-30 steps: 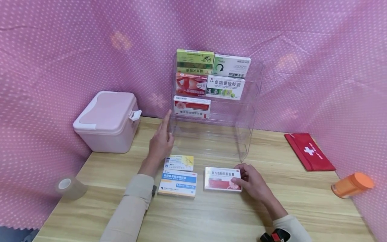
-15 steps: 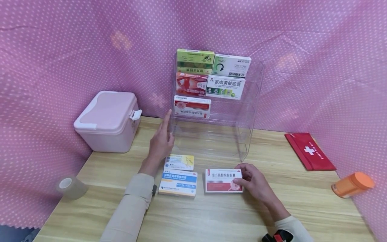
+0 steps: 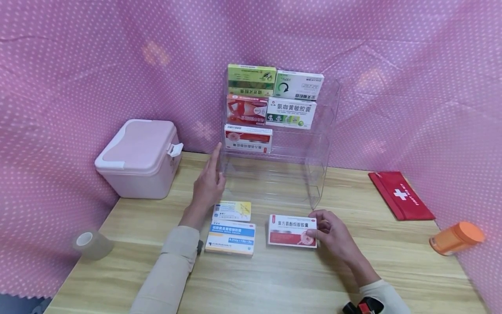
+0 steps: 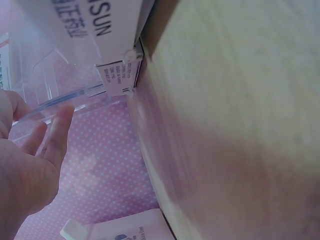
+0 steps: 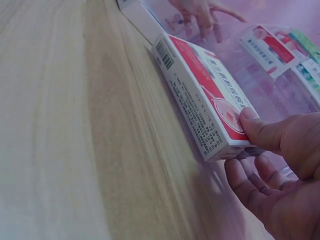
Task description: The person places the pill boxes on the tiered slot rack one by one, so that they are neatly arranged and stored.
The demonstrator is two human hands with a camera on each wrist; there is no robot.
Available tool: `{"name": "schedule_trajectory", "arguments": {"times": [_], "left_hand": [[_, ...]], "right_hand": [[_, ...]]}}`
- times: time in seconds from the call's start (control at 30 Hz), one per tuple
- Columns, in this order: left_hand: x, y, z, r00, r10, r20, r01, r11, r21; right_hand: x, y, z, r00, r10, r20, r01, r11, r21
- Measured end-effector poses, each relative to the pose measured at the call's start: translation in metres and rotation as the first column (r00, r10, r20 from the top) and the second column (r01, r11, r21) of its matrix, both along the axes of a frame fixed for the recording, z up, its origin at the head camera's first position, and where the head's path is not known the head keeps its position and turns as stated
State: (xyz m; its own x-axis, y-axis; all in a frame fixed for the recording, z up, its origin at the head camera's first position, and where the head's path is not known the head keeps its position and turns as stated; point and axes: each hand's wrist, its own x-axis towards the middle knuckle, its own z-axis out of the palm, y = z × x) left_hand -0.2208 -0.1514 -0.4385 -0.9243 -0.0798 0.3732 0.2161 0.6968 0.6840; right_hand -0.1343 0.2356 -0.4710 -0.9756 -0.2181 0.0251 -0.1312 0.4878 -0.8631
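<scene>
In the head view my right hand [image 3: 335, 235] pinches the right end of a white-and-red medicine box [image 3: 292, 231], thumb on its printed face and fingers beneath. The right wrist view shows this box [image 5: 205, 95] held close over the table. My left hand [image 3: 208, 183] has its fingers extended at the left side of a clear acrylic display rack [image 3: 274, 168]. A similar red-and-white medicine box [image 3: 248, 139] stands on the rack's lower occupied tier. Next to the left wrist lie a blue-and-white medicine box [image 3: 230, 239] and a yellow-and-white medicine box [image 3: 233, 211].
Upper tiers bear a green box [image 3: 251, 80], a white-and-green box [image 3: 299, 85], a red box [image 3: 246, 110] and another white box [image 3: 291, 113]. Around them are a pink case [image 3: 137, 159], a tape roll [image 3: 93, 245], a red first aid pouch [image 3: 401, 196] and an orange bottle [image 3: 456, 238].
My right hand has shifted slightly right with the medicine box, whose printed face now tips more toward the head camera. The left hand stays at the rack's side.
</scene>
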Motion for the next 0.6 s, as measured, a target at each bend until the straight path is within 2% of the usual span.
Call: {"name": "schedule_trajectory", "arguments": {"times": [0.27, 0.6], "left_hand": [[-0.002, 0.0, -0.001, 1.0, 0.003, -0.013, -0.003, 1.0, -0.009], [-0.001, -0.001, -0.002, 1.0, -0.006, -0.014, 0.006, 1.0, -0.006]], "right_hand": [[-0.005, 0.002, 0.008, 1.0, -0.021, -0.016, 0.021, 0.999, -0.027], [-0.015, 0.006, 0.023, 0.994, -0.01, -0.109, 0.001, 0.997, -0.08]]}}
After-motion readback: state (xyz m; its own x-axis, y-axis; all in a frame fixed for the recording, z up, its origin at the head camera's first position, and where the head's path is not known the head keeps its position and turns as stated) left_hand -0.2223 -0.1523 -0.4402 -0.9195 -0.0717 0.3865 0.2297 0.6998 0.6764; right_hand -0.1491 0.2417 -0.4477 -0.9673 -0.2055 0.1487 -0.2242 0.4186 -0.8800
